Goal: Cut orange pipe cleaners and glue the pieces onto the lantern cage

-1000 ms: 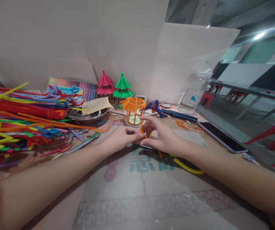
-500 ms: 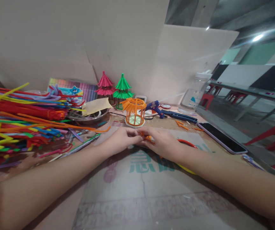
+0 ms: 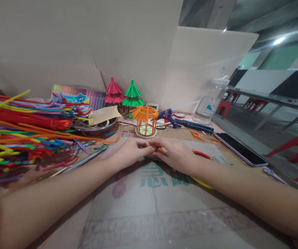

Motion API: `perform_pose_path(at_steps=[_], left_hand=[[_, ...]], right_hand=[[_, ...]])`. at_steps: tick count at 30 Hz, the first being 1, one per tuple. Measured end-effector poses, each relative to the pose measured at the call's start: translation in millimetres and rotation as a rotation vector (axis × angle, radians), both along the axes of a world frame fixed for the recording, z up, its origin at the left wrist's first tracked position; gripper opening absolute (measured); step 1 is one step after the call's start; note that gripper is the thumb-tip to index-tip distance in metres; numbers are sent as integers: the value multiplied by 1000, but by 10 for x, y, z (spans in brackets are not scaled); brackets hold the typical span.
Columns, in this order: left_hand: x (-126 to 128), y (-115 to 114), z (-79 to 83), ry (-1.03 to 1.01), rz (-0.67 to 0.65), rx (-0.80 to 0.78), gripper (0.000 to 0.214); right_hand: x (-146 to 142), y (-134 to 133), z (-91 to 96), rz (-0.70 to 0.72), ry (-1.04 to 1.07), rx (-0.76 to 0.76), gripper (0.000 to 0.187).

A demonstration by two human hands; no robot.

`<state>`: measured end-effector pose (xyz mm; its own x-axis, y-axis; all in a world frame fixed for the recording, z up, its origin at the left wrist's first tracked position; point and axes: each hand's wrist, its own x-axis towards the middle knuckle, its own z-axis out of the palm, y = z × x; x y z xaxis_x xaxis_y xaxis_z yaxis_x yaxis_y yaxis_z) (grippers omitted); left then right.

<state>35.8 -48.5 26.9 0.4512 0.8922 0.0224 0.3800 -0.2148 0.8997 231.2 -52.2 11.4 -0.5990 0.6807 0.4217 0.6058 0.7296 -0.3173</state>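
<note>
My left hand [image 3: 133, 151] and my right hand [image 3: 176, 155] meet low over the cardboard, fingertips touching. Both are closed, with small orange pipe cleaner pieces [image 3: 160, 148] showing between the fingers, largely covered by them. Just beyond stands a little orange pipe cleaner pavilion [image 3: 147, 121] with posts, a pale round base and a roof with strips fanning out on its left side. Under my right forearm a red curved handle [image 3: 203, 154] and a yellow curved strip [image 3: 203, 183] stick out; what they belong to is hidden.
Pipe cleaners [image 3: 21, 126] are heaped at left, beside a metal bowl [image 3: 94, 128] and a marker set [image 3: 80, 97]. Pink [image 3: 112, 91] and green [image 3: 132, 94] tiered models stand behind. Rightward lie a blue glue gun [image 3: 168, 117], orange scraps [image 3: 197, 135], a phone [image 3: 240, 149] and a bottle [image 3: 210, 100].
Hardly anything differs. Both hands stay together at the same spot, with only a very slight shift of the fingers.
</note>
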Motion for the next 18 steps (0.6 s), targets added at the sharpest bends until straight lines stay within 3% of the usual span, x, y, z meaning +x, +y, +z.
perform_pose_path(at_steps=[5, 10, 14, 18], left_hand=[[-19, -4, -29, -13, -5, 49, 25], [-1, -21, -34, -6, 36, 60, 27], [16, -29, -18, 16, 53, 68, 29], [1, -14, -16, 43, 73, 53, 30]], right_hand=[[16, -50, 267, -18, 8, -109, 52], [331, -51, 537, -28, -64, -240, 24], [754, -103, 533, -79, -276, -378, 36], [998, -212, 493, -46, -360, -346, 48]])
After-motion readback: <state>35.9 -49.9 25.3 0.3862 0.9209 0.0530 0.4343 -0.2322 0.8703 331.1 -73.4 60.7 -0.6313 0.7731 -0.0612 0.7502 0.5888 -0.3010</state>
